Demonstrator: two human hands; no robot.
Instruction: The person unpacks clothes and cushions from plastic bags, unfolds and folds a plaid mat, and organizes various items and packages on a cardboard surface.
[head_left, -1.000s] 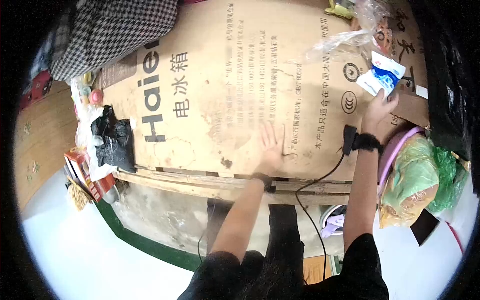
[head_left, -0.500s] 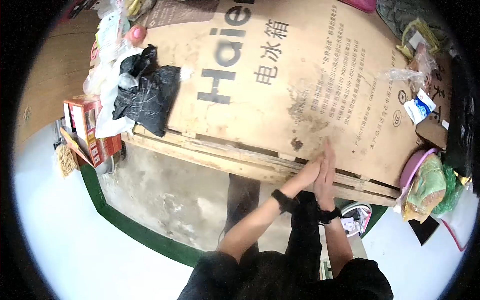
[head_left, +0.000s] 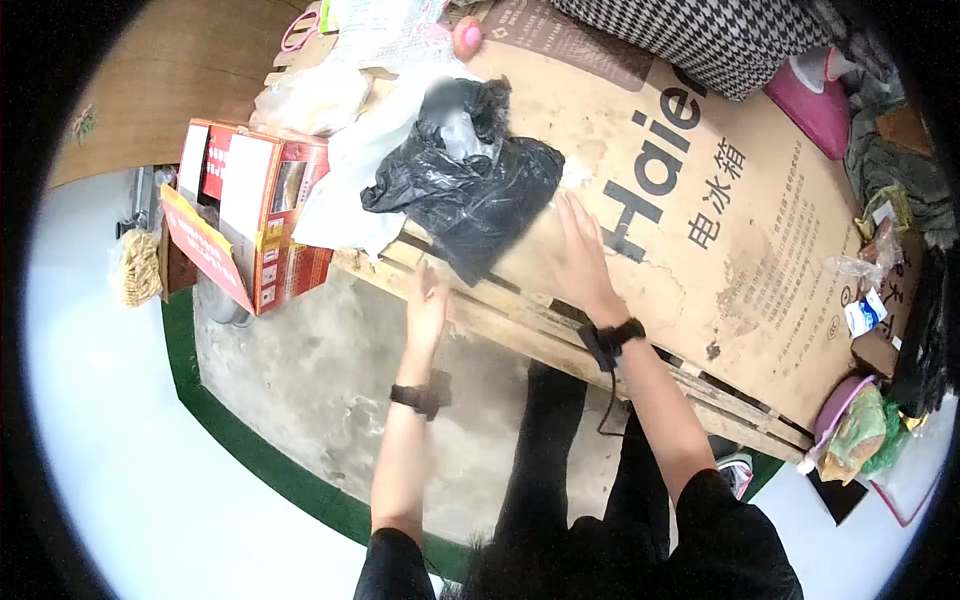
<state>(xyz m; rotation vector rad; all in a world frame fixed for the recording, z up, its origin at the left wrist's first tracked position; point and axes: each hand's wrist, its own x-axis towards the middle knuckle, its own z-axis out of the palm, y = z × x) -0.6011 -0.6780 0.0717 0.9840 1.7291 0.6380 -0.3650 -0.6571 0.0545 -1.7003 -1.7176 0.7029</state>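
A crumpled black plastic bag (head_left: 500, 195) lies on white plastic (head_left: 345, 205) at the near edge of a flattened cardboard sheet (head_left: 640, 290) printed "Haier". My left hand (head_left: 427, 310) is raised just below the bag's near left side, at the edge of the wooden slats, its fingers apart and holding nothing. Over the cardboard to the right of the bag is my right hand (head_left: 588, 265), fingers stretched out and slightly blurred. Whether its fingertips touch the bag or the cardboard I cannot tell. Each wrist wears a black band.
An opened red and white box (head_left: 265, 215) stands on the left. A person in houndstooth cloth (head_left: 700, 35) is at the top right, near a pink cushion-like thing (head_left: 815, 110). Wooden slats (head_left: 500, 330) edge the platform. A purple basin (head_left: 840, 405) with wrapped items sits at the right.
My hands have parted from being pressed together and moved left toward the black bag. The view has shifted left, and houndstooth cloth now shows at the top.
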